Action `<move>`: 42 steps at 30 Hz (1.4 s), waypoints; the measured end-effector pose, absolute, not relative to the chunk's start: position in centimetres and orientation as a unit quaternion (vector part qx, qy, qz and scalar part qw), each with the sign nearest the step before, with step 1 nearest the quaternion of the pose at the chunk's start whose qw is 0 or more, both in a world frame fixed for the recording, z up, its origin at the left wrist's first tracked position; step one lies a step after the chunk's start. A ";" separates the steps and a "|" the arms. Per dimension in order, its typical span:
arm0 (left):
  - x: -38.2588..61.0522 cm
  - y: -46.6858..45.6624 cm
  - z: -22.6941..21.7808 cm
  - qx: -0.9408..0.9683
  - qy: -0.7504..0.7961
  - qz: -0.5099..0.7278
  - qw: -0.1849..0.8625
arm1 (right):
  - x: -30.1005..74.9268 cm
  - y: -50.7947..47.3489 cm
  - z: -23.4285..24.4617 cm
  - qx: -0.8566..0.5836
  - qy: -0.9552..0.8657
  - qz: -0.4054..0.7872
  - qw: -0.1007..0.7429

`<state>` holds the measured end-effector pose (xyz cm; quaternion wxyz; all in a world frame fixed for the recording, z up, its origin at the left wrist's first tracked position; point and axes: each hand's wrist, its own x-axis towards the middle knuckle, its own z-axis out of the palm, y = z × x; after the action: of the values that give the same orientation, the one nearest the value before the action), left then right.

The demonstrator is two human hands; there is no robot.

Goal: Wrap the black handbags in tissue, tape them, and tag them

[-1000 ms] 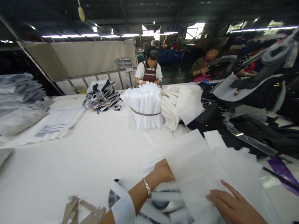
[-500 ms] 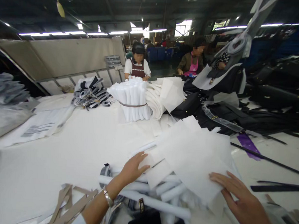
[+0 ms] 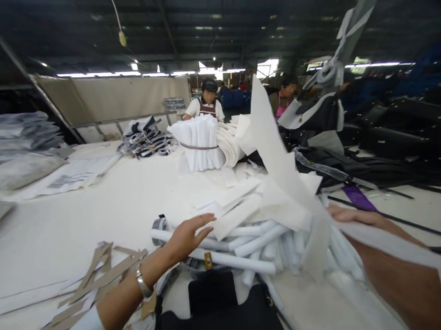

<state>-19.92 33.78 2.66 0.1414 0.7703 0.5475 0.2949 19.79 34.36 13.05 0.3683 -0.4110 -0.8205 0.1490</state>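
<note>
My left hand (image 3: 189, 236) is held over the pile with fingers stretched and thumb apart, near the edges of some white paper pieces (image 3: 236, 216); nothing is in it. On the right, my right hand (image 3: 365, 224), partly hidden, grips a large white sheet (image 3: 280, 151) that bends upright and blurs with motion. Beneath lie several white foam rolls (image 3: 234, 258), loosely heaped. Close to me rests a black bag (image 3: 223, 313), with a gold-coloured buckle (image 3: 208, 261) at its upper edge.
Tan strips (image 3: 96, 281) lie at the lower left. A banded bundle of white rolls (image 3: 201, 147) stands farther back, near a co-worker (image 3: 208, 105). Wrapped bundles (image 3: 22, 135) are stacked at left. Black bags (image 3: 403, 130) and straps are piled at right, beside a purple strip (image 3: 358, 198).
My right hand has lifted the large white sheet off the pile and moved up and right, uncovering foam rolls and paper pieces. My left hand has shifted slightly left in view; more black bag shows.
</note>
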 end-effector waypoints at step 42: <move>-12.7 4.4 8.7 0.703 0.689 0.151 -0.083 | 16.0 15.0 1.2 -0.280 -0.901 0.044 0.328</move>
<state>-12.67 4.35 8.70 -0.0835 0.7034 0.6895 0.1512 16.05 15.01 1.19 0.3281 -0.2795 -0.9013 0.0440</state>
